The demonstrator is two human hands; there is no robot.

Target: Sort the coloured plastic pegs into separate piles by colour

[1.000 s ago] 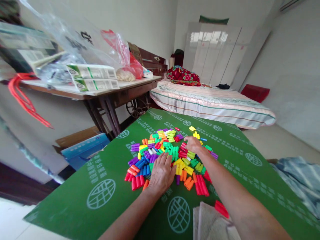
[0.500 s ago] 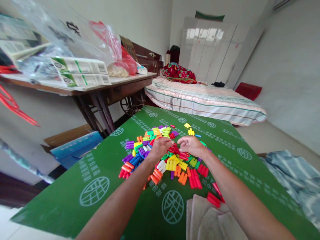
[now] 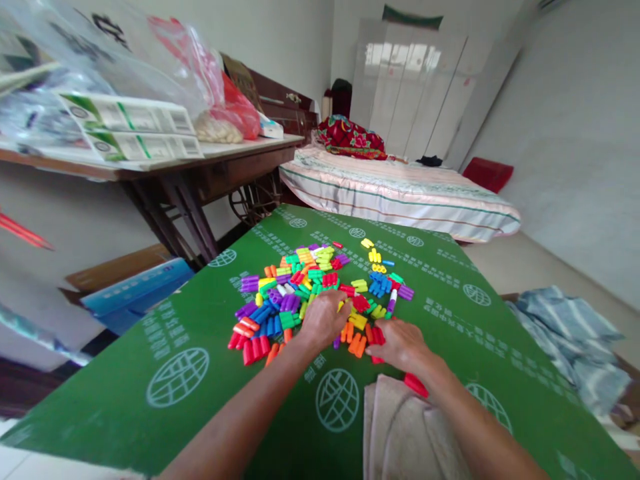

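A spread of bullet-shaped plastic building blocks (image 3: 275, 323) in many colours, several joined in rows, lies on the green table (image 3: 250, 407). My left hand (image 3: 327, 319) is over the middle of the pile, fingers curled, with a yellow block (image 3: 341, 305) showing at the fingertips. To its right and nearer to me, my right hand (image 3: 403, 343) reaches down, its fingers closed over a red block (image 3: 377, 335) that they partly hide. Orange blocks (image 3: 357, 345) lie just left of those fingers. Another red block (image 3: 416, 385) rests beneath my right wrist.
A folded beige cloth (image 3: 387, 427) lies at the near edge. Blue blocks (image 3: 380, 285) and yellow blocks (image 3: 374, 256) sit farther back. On the left, a side table (image 3: 220, 159) carries boxes (image 3: 135, 127) and plastic bags. A bed (image 3: 400, 193) stands beyond.
My hands were close together above the pile. The left has come down nearer to me, and the right has moved toward me and right, onto the red blocks. The view has shifted slightly.
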